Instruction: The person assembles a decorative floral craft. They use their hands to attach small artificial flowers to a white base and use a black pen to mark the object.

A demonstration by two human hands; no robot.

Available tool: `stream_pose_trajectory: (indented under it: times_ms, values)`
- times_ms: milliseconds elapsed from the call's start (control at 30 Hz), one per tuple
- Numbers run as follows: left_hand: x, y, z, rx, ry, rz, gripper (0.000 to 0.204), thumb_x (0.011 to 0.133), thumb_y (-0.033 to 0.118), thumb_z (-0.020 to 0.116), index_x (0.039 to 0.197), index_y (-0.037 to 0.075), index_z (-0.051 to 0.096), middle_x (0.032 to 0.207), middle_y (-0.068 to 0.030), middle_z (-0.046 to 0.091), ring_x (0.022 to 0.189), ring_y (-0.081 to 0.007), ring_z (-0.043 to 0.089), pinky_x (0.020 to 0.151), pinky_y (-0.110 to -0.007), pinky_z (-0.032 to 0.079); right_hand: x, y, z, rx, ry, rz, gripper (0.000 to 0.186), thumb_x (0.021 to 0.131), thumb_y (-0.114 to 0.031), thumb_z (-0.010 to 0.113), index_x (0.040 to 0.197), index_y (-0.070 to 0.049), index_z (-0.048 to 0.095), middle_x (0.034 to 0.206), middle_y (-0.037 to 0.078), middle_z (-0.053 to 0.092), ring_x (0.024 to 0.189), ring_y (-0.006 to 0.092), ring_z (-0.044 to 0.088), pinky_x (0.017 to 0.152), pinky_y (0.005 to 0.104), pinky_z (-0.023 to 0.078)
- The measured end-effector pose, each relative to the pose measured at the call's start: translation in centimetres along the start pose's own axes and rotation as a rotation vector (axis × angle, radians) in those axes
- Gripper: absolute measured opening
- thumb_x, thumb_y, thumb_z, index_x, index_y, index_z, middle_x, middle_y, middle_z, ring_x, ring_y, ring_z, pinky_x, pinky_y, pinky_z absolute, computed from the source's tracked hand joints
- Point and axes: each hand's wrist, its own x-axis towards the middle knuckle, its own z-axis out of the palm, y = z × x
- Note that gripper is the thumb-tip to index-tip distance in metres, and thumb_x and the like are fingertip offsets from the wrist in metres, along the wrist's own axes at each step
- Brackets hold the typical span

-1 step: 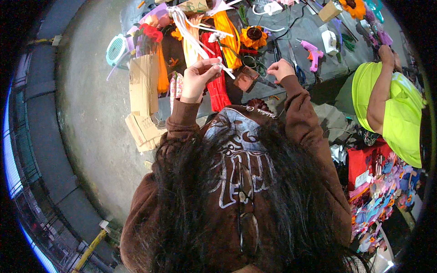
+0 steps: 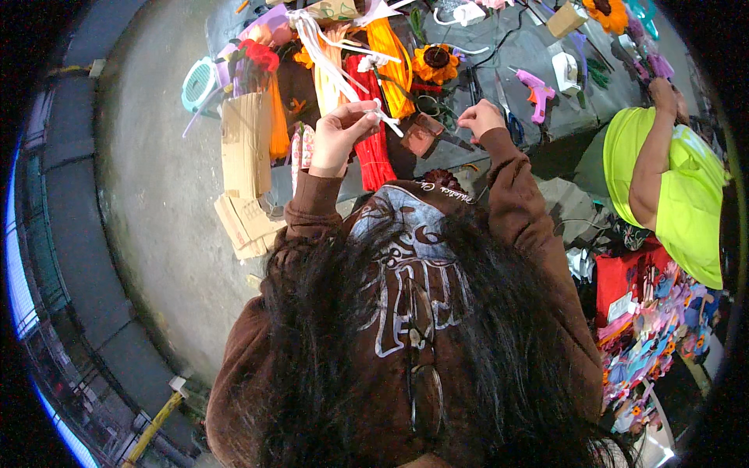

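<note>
My left hand (image 2: pixel 341 136) is closed in a pinch on a white pipe cleaner (image 2: pixel 389 122), whose bent end sticks out to the right of the fingertips. Just beyond and below that hand lies a bundle of red pipe cleaners (image 2: pixel 375 162). My right hand (image 2: pixel 481 121) hovers over the table's near edge, thumb and fingers pressed together. Whatever it may hold is too small to make out. Between the hands sits a reddish-brown block-like piece (image 2: pixel 422 136). An orange flower with a dark centre (image 2: pixel 435 64) lies farther back.
Yellow (image 2: pixel 388 51) and white bundles (image 2: pixel 314 45) cover the left part of the dark table. A pink glue gun (image 2: pixel 536 93) and scissors (image 2: pixel 514 128) lie right of my right hand. Cardboard (image 2: pixel 245 144) borders the left side. A person in a yellow-green shirt (image 2: pixel 686 199) works at the right.
</note>
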Motion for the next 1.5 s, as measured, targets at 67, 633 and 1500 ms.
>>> stream_pose_trajectory:
  times_ms: [67, 633, 1500]
  values:
    - [-0.2, -0.2, 0.0, 0.011, -0.004, -0.022, 0.022, 0.08, 0.005, 0.057, 0.101, -0.001, 0.056, 0.088, -0.0054, 0.06, 0.075, -0.0104, 0.058, 0.069, -0.021, 0.048, 0.3, 0.5, 0.3, -0.171, 0.102, -0.099, 0.007, 0.067, -0.022, 0.067, 0.069, -0.016, 0.069, 0.079, 0.007, 0.053, 0.076, 0.0259, 0.055, 0.069, 0.0366, 0.045]
    - [0.3, -1.2, 0.0, -0.05, 0.046, 0.049, 0.021, 0.077, 0.001, 0.059, 0.096, 0.002, 0.052, 0.082, -0.0066, 0.059, 0.075, -0.0135, 0.058, 0.064, -0.027, 0.052, -0.2, 3.9, -2.1, -0.174, 0.524, 0.039, 0.02, 0.074, -0.023, 0.059, 0.08, -0.004, 0.055, 0.087, 0.012, 0.056, 0.084, 0.029, 0.055, 0.071, 0.0398, 0.045]
    - [-0.8, 1.5, 4.0, -0.374, -0.02, 0.038, 0.024, 0.081, 0.003, 0.053, 0.105, 0.0, 0.05, 0.089, -0.0064, 0.056, 0.078, -0.0146, 0.058, 0.072, -0.03, 0.05, -3.8, -2.8, -2.8, 0.837, 0.01, -0.086, 0.019, 0.077, -0.023, 0.055, 0.083, -0.005, 0.057, 0.061, -0.002, 0.05, 0.052, 0.01, 0.046, 0.049, 0.0241, 0.04]
